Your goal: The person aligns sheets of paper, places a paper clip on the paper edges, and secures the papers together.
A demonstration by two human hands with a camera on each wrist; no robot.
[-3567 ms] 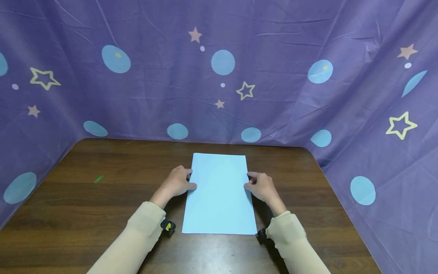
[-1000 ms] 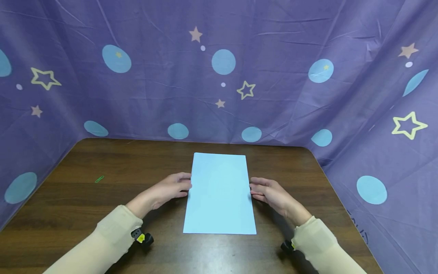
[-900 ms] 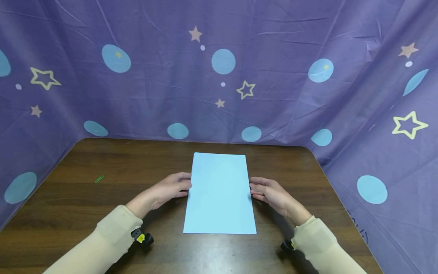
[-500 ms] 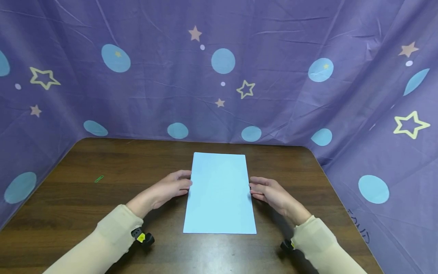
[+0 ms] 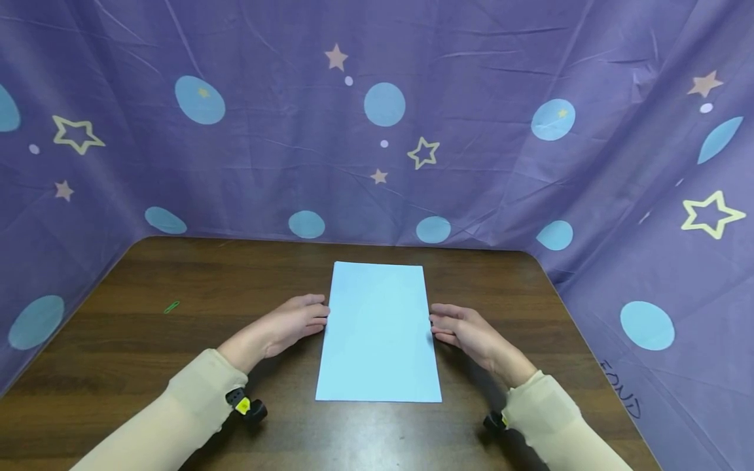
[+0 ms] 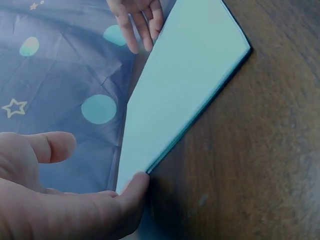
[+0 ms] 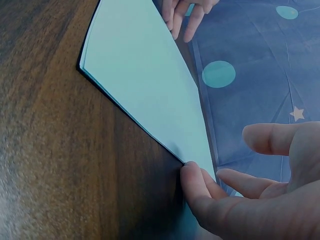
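Observation:
A thin stack of light blue paper sheets point(image 5: 379, 333) lies flat on the brown wooden table, its edges nearly aligned. My left hand point(image 5: 288, 327) is at the stack's left edge, with fingertips touching it. In the left wrist view a fingertip point(image 6: 136, 186) meets the paper's edge while the thumb point(image 6: 56, 147) stands apart. On the opposite side, my right hand point(image 5: 471, 337) touches the right edge with its fingertips. The right wrist view shows its thumb point(image 7: 267, 138) lifted away from the paper point(image 7: 135, 80). Neither hand pinches the sheets.
A small green paper clip point(image 5: 171, 307) lies on the left part of the table point(image 5: 235, 275). A purple curtain point(image 5: 471, 78) with stars and dots hangs behind and at both sides. Black wrist cameras sit below the sleeves.
Earlier both hands had their thumbs on top of the paper's side edges; now the thumbs are off and fingertips rest at the sides. Over the last second the hands have barely moved.

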